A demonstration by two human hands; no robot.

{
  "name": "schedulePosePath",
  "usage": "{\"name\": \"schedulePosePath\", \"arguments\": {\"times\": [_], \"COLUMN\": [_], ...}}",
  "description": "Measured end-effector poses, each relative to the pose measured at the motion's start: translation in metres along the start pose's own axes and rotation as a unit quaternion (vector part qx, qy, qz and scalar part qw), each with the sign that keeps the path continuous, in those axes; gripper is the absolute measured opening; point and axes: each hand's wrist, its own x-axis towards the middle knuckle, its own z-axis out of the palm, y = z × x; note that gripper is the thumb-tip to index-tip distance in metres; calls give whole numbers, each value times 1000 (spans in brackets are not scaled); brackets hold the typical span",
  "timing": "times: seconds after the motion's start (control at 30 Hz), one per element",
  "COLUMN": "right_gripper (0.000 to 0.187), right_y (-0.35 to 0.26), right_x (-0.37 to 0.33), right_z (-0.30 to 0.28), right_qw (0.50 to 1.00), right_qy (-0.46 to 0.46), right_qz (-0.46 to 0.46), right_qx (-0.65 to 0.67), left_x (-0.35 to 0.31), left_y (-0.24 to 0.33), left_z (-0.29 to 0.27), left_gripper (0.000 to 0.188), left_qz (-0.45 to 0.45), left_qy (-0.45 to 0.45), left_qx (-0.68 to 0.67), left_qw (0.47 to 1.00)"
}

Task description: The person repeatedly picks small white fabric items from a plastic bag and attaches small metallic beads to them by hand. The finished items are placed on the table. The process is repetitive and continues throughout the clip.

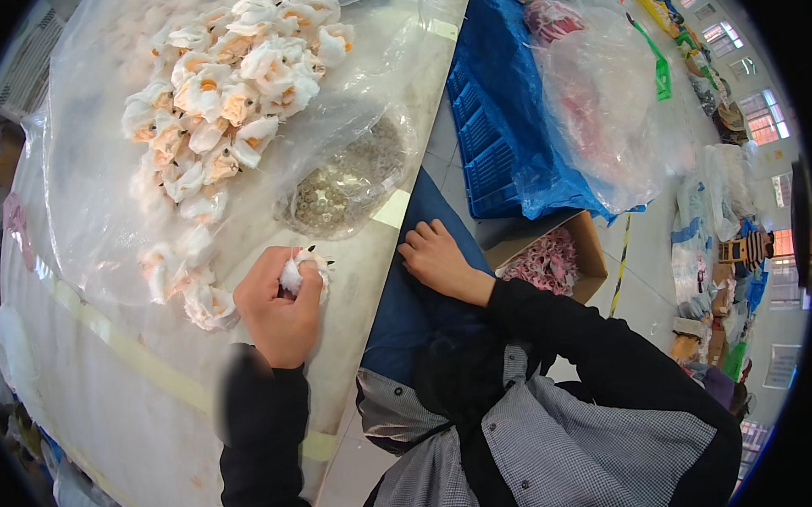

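Note:
My left hand (280, 311) is closed around a small white fluffy plush piece (293, 276) over the table. Dark pegs stick out of the piece beside my thumb. My right hand (443, 259) lies on my thigh by the table's edge, fingers loosely bent and apart, with nothing visible in it. Beyond my left hand, a heap of similar white and peach plush pieces (205, 97), some with orange patches and dark pegs, spreads across clear plastic. A clear bag of small glossy parts (329, 191) sits just past my left hand.
The pale table (147, 386) carries a large plastic sheet (89, 169). To the right on the floor stand a blue crate (483, 148) with a stuffed clear bag (600, 106) and a cardboard box (593, 262) of pink fabric pieces (544, 263). More bags and goods line the far wall.

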Motion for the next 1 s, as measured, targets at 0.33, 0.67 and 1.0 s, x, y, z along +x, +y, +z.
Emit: {"name": "schedulePosePath", "arguments": {"times": [0.33, 0.67, 1.0], "right_gripper": [14, 12, 13], "right_y": [-13, -13, -54], "right_x": [13, 13, 31], "right_z": [34, 20, -156], "right_qw": [992, 992, 671], "right_qy": [-41, -63, 14], "right_qz": [-69, -81, 167], "right_qx": [-101, -77, 722], "left_x": [0, 0, -6], "left_y": [4, -4, -4], "left_z": [-4, -2, -4], "left_gripper": [9, 10, 9], "left_qz": [-17, -40, 42], "left_qy": [15, 23, -9], "left_qx": [-11, -90, -68], "left_qw": [1000, 995, 997]}}
